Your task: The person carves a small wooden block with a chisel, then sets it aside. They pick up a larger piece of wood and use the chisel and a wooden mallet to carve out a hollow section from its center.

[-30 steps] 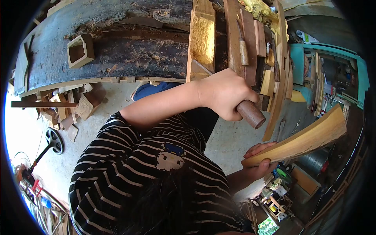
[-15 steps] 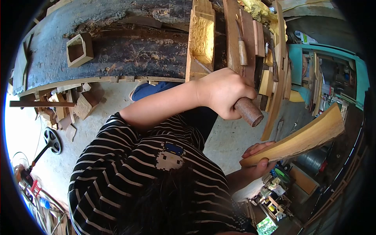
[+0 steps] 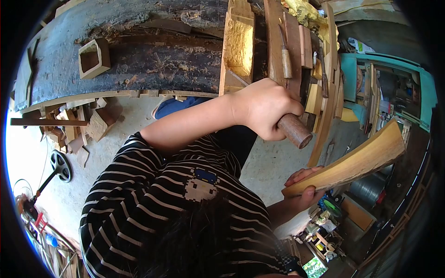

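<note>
My left hand [image 3: 271,110] is closed in a fist round a chisel, whose round brown handle [image 3: 296,132] sticks out at the lower right. The chisel's thin blade [image 3: 238,77] shows beyond the fist, over the lower part of a wooden block [image 3: 229,55] with a rough yellow hollow [image 3: 241,46]. Farther right, my right hand [image 3: 308,185] grips the narrow end of a long, curved wooden piece [image 3: 357,157], fingers behind it and thumb in front. Its wide end points up and to the right, apart from the chisel handle.
A dark, rough slab [image 3: 162,65] bears a hollow wooden box [image 3: 93,59]. Another chisel [image 3: 286,60] lies on boards right of the block. Wood offcuts [image 3: 99,124] are piled on the floor at left. A teal frame [image 3: 429,88] stands at the right.
The curved wooden piece and my right hand have shifted very slightly left. My left hand keeps its grip on the chisel with almost no movement.
</note>
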A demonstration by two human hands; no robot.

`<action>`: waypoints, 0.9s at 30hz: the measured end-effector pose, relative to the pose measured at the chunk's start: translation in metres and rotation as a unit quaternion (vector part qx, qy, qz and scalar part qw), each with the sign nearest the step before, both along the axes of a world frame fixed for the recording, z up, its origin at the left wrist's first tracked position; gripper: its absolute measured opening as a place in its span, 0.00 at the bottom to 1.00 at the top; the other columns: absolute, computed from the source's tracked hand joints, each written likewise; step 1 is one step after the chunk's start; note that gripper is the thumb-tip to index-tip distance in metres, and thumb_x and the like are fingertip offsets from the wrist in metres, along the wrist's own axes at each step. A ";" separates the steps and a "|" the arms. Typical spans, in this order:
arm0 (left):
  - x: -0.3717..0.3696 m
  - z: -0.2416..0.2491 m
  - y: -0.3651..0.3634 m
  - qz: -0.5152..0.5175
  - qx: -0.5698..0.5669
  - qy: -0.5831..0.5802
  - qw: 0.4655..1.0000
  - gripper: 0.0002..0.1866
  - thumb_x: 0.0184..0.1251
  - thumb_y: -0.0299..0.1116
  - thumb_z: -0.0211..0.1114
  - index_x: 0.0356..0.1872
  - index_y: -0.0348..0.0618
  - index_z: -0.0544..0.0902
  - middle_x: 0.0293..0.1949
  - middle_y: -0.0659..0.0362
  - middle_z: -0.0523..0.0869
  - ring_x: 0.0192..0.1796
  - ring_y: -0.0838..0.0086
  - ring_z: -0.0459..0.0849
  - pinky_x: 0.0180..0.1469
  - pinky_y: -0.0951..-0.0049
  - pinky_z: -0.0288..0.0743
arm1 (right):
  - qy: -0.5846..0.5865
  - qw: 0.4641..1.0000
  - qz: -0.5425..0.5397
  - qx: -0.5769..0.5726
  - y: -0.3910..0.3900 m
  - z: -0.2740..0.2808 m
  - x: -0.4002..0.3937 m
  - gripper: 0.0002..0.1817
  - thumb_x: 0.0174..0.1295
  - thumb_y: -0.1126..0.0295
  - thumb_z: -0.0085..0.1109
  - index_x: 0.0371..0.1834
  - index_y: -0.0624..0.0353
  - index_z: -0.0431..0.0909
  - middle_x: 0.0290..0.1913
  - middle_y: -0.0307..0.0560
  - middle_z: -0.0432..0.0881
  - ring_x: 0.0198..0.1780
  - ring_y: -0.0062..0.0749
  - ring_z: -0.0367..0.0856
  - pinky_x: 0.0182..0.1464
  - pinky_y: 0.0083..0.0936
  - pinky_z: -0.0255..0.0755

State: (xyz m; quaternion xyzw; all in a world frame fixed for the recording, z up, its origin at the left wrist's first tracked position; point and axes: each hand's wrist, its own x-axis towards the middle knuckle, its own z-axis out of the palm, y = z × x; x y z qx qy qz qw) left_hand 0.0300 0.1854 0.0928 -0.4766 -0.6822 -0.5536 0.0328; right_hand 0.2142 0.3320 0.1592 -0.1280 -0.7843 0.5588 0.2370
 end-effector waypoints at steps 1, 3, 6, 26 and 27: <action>-0.001 0.000 0.000 -0.003 0.001 -0.005 1.000 0.14 0.36 0.37 0.68 0.29 0.46 0.81 0.26 0.56 0.81 0.29 0.57 0.83 0.30 0.62 0.78 | -0.002 1.000 0.003 0.013 -0.001 0.000 0.000 0.37 0.56 0.43 0.57 0.49 0.70 0.63 0.19 0.45 0.69 0.15 0.26 0.66 0.16 0.20 0.63; -0.002 0.001 -0.001 -0.007 0.003 -0.011 1.000 0.14 0.36 0.37 0.68 0.28 0.46 0.81 0.26 0.56 0.81 0.29 0.57 0.83 0.30 0.62 0.78 | -0.005 1.000 0.006 0.026 -0.003 0.000 -0.001 0.37 0.58 0.43 0.54 0.50 0.70 0.61 0.19 0.44 0.68 0.14 0.25 0.65 0.16 0.19 0.63; -0.004 0.001 -0.001 0.001 0.033 -0.027 0.999 0.13 0.35 0.37 0.68 0.26 0.45 0.80 0.26 0.56 0.81 0.29 0.56 0.82 0.30 0.62 0.77 | 0.010 0.998 0.015 0.055 -0.004 0.000 0.000 0.37 0.58 0.42 0.54 0.49 0.70 0.61 0.19 0.44 0.68 0.15 0.25 0.66 0.16 0.18 0.64; -0.004 -0.005 -0.006 0.072 0.095 -0.037 0.992 0.17 0.31 0.36 0.66 0.27 0.39 0.80 0.26 0.52 0.80 0.30 0.53 0.81 0.31 0.61 0.75 | 0.216 0.951 0.087 -0.202 -0.026 0.024 0.017 0.18 0.56 0.60 0.58 0.42 0.62 0.72 0.32 0.48 0.76 0.19 0.32 0.70 0.21 0.29 0.67; -0.003 -0.006 -0.006 0.078 0.088 -0.036 0.992 0.17 0.31 0.36 0.66 0.27 0.39 0.80 0.26 0.52 0.80 0.30 0.53 0.81 0.31 0.61 0.76 | 0.148 0.980 0.087 -0.097 -0.029 0.016 0.010 0.20 0.56 0.62 0.59 0.47 0.64 0.70 0.35 0.49 0.75 0.24 0.31 0.71 0.26 0.28 0.69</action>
